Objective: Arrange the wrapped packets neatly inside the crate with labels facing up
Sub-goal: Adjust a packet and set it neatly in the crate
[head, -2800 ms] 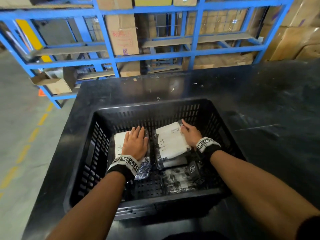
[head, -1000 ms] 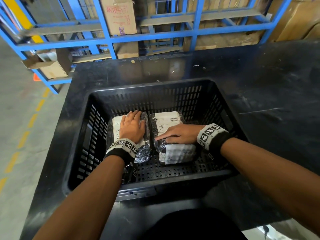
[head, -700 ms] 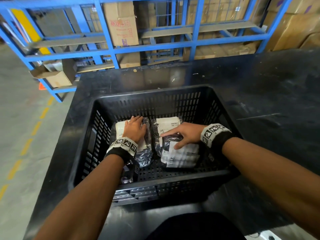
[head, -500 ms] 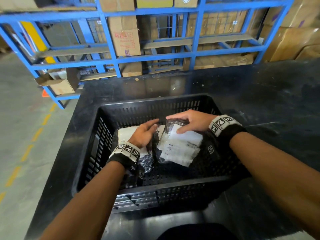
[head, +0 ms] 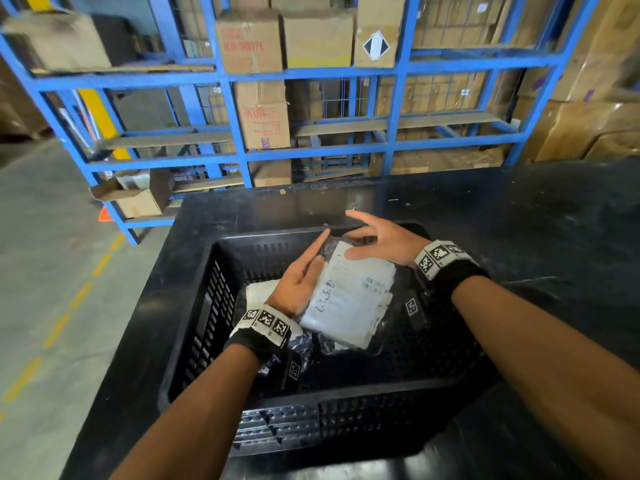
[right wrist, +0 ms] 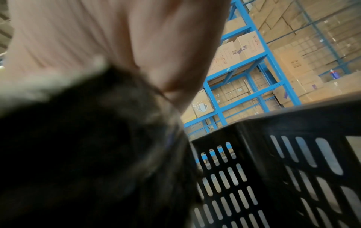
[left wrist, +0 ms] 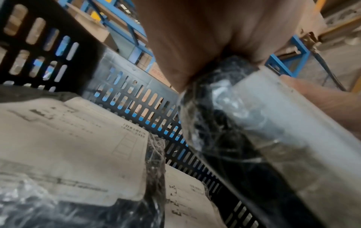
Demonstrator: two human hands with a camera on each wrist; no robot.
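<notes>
The left hand [head: 296, 284] pinches the lifted packet [head: 348, 301] by its left long edge, thumb on the paper label [head: 362, 282], fingers stretched along the side. The right hand [head: 384, 242] is splayed at the far end, thumb tip on the label, index finger clear. The packet hangs tilted, label up, over the middle of the black crate [head: 363, 410]. Its film looks slick and the packet is probably light and slightly yielding, so it is best held by opposite edges. Another labelled packet [head: 258, 292] lies by the crate's left wall.

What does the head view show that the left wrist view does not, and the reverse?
Only head: the marked wristbands and the black table. Only left wrist: a second labelled packet lying flat on the floor of the crate. Both: the lifted packet, the left hand, the crate wall and one flat packet.
</notes>
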